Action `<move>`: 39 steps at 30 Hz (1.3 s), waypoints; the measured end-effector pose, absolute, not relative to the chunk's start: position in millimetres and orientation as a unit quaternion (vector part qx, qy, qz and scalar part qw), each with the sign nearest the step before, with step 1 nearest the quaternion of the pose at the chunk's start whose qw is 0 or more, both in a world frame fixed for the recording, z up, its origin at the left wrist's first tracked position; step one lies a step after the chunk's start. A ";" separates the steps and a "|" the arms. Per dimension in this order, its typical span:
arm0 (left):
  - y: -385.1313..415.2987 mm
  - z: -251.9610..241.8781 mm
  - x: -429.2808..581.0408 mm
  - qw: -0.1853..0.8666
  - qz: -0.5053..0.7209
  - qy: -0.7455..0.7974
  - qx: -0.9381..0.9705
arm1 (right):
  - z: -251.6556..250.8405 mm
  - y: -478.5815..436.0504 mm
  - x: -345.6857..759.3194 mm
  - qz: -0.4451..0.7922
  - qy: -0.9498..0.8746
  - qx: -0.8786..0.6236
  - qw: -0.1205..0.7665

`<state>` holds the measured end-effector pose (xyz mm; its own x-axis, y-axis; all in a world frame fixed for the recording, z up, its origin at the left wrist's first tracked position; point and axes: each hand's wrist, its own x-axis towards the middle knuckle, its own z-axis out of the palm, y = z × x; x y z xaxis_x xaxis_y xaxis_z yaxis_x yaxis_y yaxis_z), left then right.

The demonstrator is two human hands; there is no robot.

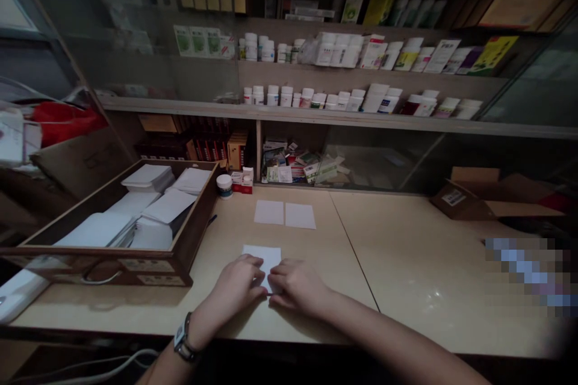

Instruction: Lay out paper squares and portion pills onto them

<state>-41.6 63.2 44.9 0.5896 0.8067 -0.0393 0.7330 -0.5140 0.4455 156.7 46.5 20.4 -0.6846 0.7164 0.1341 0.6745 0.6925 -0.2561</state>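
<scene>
A small white sheet of paper [262, 252] lies on the desk in front of me, its near part covered by my fingers. At its left side my left hand [241, 281] is closed, fingertips and thumb pinching the near edge. My right hand [298, 286] mirrors it on the right, fingers curled over the paper and thumb at the same edge. The two hands are close together but apart. Farther back, two more white sheets [270, 212] lie flat side by side with a narrow gap.
To the left stands a wooden drawer [180, 258] with stacks of white paper [97, 230]. Behind it sit a white-lidded jar [224, 186] and a small red-and-white box [244, 181]. An open cardboard box [460, 195] is at the back right. Shelves of medicine bottles [338, 51] rise behind the desk.
</scene>
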 end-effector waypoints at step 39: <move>63.7 15.1 -33.8 0.127 0.252 0.471 0.836 | 58.6 105.2 316.4 -0.221 -0.746 -0.511 0.365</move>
